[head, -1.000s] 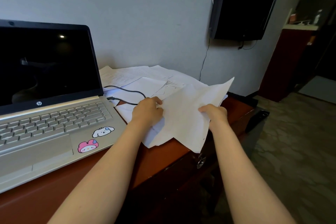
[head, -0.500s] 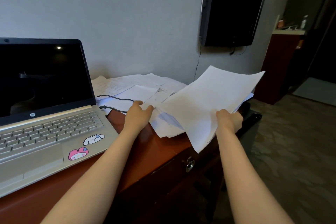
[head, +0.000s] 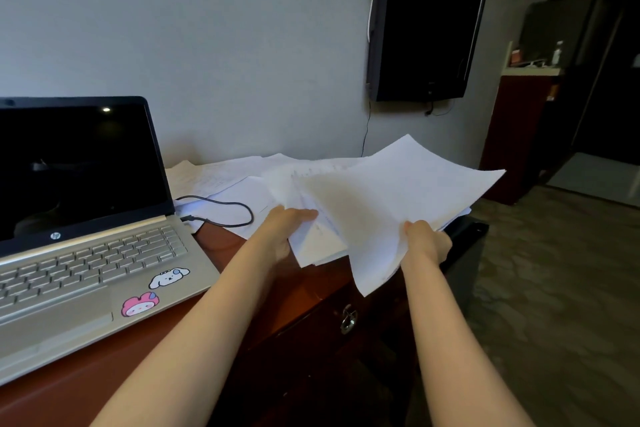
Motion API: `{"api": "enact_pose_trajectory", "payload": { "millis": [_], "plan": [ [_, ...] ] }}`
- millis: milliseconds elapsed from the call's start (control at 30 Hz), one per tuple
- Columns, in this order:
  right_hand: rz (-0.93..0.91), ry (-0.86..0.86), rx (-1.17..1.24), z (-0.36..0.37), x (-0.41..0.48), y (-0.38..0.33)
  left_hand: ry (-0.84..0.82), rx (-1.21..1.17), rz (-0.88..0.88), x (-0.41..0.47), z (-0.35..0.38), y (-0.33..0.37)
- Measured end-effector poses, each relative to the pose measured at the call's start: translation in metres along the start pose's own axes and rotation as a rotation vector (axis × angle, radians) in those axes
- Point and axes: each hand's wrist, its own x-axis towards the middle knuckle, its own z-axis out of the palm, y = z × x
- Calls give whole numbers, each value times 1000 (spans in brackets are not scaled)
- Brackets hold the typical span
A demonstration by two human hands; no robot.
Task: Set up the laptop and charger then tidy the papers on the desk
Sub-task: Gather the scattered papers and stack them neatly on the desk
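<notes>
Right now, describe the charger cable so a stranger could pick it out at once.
Start at the open silver laptop on the left of the desk. From a plug at its right edge, the charger cable loops over the loose white papers. It is the only thin black line on that white spread.

Both forearms (head: 207, 329) are bare along their whole visible length (wrists included), and the left hand (head: 282, 234) and right hand (head: 429, 246) are bare too.

Grey wall (head: 242, 28); wall-mounted TV (head: 422, 28); dim patterned floor (head: 554, 288)
</notes>
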Motion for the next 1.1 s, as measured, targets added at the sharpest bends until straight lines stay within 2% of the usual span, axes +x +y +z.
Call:
{"api": "enact_pose_trajectory", "payload": {
  "millis": [100,200,333,467,533,600,733,833,933,1100],
  "plan": [
    [7,-47,-64,4,0,3,36,140,160,-4,-7,11],
    [10,-117,-119,14,-10,3,109,131,183,-7,-21,17],
    [-6,-222,-318,26,-15,9,237,69,155,-8,-48,16],
    [12,-207,-172,36,-21,19,341,121,36,-1,-74,7],
    [69,-258,-79,45,-28,23,303,99,-24,-2,-77,4],
    [104,-346,-93,57,-35,28,285,56,-40,-5,-74,4],
    [145,-527,-349,74,-47,38,248,-81,-44,-9,-71,7],
    [108,-602,-579,79,-52,42,254,-12,-28,-6,-73,6],
    [37,-574,-588,82,-41,46,316,140,69,-2,-77,2],
    [-199,-289,-542,70,-8,33,389,219,227,-5,-86,12]
  ]
}}
